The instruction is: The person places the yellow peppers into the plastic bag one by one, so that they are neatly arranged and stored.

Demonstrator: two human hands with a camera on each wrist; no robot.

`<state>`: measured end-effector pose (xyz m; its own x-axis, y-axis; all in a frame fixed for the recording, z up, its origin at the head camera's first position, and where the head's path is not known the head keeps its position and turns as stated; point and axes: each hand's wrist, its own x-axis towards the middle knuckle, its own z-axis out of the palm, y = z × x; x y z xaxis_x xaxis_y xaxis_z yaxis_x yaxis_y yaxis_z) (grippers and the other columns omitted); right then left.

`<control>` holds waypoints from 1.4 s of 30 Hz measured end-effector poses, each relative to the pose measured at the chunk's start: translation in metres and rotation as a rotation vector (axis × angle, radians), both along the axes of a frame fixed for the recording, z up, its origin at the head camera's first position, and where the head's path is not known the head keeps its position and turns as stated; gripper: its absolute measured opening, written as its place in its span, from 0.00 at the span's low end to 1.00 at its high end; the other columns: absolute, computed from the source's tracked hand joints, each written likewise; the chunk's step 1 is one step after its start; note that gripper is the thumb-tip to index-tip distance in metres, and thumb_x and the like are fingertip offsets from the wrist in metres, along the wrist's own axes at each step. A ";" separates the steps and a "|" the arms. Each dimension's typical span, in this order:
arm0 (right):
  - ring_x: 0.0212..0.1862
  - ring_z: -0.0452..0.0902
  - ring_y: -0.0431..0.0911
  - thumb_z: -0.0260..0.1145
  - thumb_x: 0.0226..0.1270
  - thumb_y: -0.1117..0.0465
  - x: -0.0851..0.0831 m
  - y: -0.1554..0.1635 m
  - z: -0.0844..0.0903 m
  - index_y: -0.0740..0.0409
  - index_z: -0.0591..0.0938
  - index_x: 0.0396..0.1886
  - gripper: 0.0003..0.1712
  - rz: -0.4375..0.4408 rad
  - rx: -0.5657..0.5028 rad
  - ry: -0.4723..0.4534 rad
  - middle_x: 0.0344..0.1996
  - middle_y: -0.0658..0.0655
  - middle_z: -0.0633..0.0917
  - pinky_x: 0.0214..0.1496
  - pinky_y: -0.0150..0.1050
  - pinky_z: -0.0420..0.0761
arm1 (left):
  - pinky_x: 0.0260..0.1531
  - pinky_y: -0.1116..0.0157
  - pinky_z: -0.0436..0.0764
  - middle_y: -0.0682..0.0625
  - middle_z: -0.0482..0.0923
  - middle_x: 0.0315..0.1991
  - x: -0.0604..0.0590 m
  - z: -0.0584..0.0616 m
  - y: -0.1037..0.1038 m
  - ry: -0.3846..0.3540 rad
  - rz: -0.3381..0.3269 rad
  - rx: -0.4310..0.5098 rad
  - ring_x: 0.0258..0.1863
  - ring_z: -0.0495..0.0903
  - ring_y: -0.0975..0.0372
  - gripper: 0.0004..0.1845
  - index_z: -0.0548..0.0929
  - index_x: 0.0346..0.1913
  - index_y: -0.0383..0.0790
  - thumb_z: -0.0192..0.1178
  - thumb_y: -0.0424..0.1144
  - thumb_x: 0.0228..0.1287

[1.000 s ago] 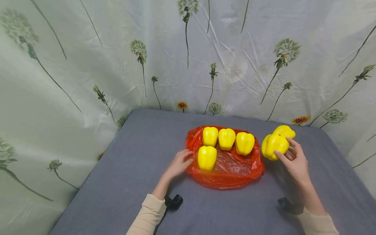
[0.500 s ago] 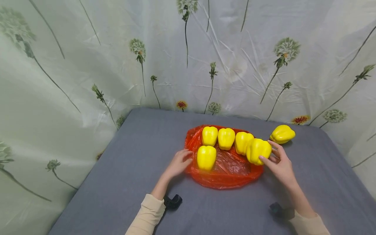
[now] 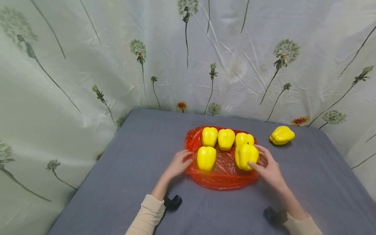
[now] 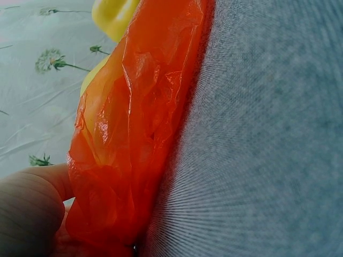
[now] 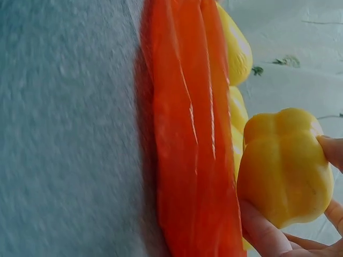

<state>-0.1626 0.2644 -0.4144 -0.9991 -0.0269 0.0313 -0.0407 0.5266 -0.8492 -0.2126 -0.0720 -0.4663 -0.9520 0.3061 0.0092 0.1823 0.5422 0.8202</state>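
Note:
An orange plastic bag (image 3: 224,178) lies spread on the grey table (image 3: 132,169). Several yellow bell peppers (image 3: 210,136) rest on it. My right hand (image 3: 265,166) grips another yellow pepper (image 3: 246,156) over the bag's right side; the right wrist view shows this pepper (image 5: 284,166) held between thumb and fingers, above the bag (image 5: 187,139). My left hand (image 3: 179,163) rests at the bag's left edge, beside the front left pepper (image 3: 206,158). In the left wrist view its fingers (image 4: 29,206) touch the bag's (image 4: 128,139) crumpled rim.
One more yellow pepper (image 3: 282,134) lies on the table to the right of the bag, near the back edge. A floral curtain (image 3: 88,65) hangs behind and to the left of the table. Bare grey cloth stretches in front.
My right hand has carried its pepper leftwards from beside the lone pepper on the table to above the bag's right side. The left hand has stayed at the bag's edge.

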 end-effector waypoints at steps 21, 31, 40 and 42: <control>0.58 0.75 0.62 0.66 0.60 0.49 -0.005 -0.033 -0.020 0.44 0.56 0.68 0.41 0.091 -0.016 -0.126 0.64 0.66 0.66 0.50 0.45 0.83 | 0.65 0.43 0.64 0.37 0.65 0.67 -0.002 0.003 -0.001 0.001 -0.013 -0.005 0.67 0.61 0.44 0.23 0.72 0.62 0.36 0.52 0.40 0.66; 0.61 0.71 0.61 0.66 0.59 0.47 -0.007 -0.045 -0.026 0.43 0.56 0.68 0.41 0.101 -0.001 -0.159 0.65 0.63 0.65 0.54 0.47 0.81 | 0.66 0.43 0.62 0.36 0.64 0.67 0.000 0.001 -0.001 0.001 -0.013 0.010 0.67 0.61 0.43 0.23 0.72 0.62 0.35 0.52 0.40 0.67; 0.59 0.72 0.59 0.66 0.60 0.48 -0.007 -0.050 -0.028 0.46 0.57 0.68 0.40 0.097 0.044 -0.104 0.65 0.64 0.66 0.54 0.50 0.81 | 0.65 0.43 0.64 0.37 0.64 0.67 0.000 0.001 -0.002 -0.002 -0.015 0.006 0.67 0.61 0.44 0.23 0.72 0.62 0.36 0.52 0.41 0.67; 0.60 0.71 0.60 0.66 0.60 0.48 -0.006 -0.051 -0.028 0.46 0.57 0.68 0.41 0.100 0.038 -0.103 0.66 0.64 0.65 0.54 0.51 0.80 | 0.65 0.43 0.64 0.37 0.64 0.67 -0.001 0.001 -0.002 -0.002 -0.018 0.002 0.67 0.61 0.44 0.23 0.72 0.62 0.36 0.52 0.41 0.66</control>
